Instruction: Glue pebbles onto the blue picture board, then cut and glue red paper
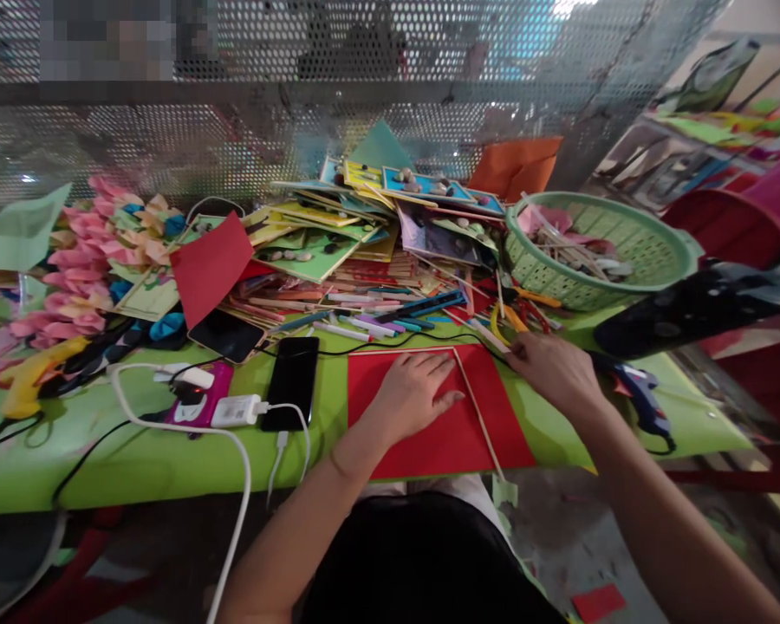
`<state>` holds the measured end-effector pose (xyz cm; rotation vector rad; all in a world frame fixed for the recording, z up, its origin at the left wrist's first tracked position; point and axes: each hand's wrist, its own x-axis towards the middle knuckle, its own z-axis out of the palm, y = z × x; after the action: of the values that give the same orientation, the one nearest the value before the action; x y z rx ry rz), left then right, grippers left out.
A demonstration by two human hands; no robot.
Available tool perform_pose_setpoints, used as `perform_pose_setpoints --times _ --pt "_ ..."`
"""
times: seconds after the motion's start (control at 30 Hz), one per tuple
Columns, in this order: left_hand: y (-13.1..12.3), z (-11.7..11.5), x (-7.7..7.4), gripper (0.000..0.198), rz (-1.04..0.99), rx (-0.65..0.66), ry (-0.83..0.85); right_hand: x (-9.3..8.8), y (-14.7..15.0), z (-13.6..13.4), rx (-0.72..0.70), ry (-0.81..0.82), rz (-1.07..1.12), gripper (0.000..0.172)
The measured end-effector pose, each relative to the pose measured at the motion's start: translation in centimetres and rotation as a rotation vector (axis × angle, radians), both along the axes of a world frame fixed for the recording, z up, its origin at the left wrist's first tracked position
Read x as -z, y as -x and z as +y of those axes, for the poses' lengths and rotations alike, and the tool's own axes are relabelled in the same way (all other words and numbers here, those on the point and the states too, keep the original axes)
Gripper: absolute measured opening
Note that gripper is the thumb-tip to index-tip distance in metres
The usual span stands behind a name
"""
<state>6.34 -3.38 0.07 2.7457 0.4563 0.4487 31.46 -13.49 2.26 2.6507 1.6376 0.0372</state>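
A red sheet of card point(390, 451) lies at the table's front edge. One thin pale stick point(403, 351) runs along its top edge. Another pale stick point(477, 407) crosses the card at a slant, its lower end passing the front edge. My left hand point(416, 394) rests flat on the card with fingers stretched out, just left of the slanted stick. To the right of the card, my right hand point(552, 368) is low over the table with its fingers curled together. What they hold, if anything, is hidden. Yellow-orange scissor handles point(513, 319) and loose sticks lie just beyond those fingertips.
A black phone point(291, 381), a magenta power strip point(217, 390) and white cables stand left of the card. Markers, sticks and stacked cards with stones point(325, 247) crowd the back. On the right are a green basket point(656, 251) and a dark blue glue gun point(643, 399).
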Motion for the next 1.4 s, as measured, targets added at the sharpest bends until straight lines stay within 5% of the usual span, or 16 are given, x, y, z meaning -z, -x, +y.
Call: perform_pose_setpoints --times 0.6,0.8,1.0,1.17,1.27,1.4 --pt "0.0 0.3 -0.1 0.05 -0.078 -0.085 -0.019 0.5 -0.6 -1.0 -0.086 -0.086 0.053 0.019" --pt "0.0 0.4 -0.1 0.048 -0.103 -0.089 -0.022 0.2 -0.5 -0.5 -0.059 0.029 0.012 0.021" --pt "0.1 0.5 0.0 0.05 -0.148 -0.127 -0.021 -0.3 0.1 -0.7 0.014 -0.02 -0.016 0.019" --pt "0.1 0.6 -0.2 0.057 -0.247 -0.166 -0.085 -1.9 1.1 -3.7 -0.128 -0.284 0.326 0.023" --pt "0.0 0.4 -0.3 0.057 -0.254 -0.132 -0.141 -3.0 2.6 -5.2 -0.253 -0.289 0.549 0.024" --pt "-0.2 0.1 -0.1 0.041 -0.17 -0.029 -0.161 -3.2 4.4 -5.7 -0.215 -0.383 0.811 0.024"
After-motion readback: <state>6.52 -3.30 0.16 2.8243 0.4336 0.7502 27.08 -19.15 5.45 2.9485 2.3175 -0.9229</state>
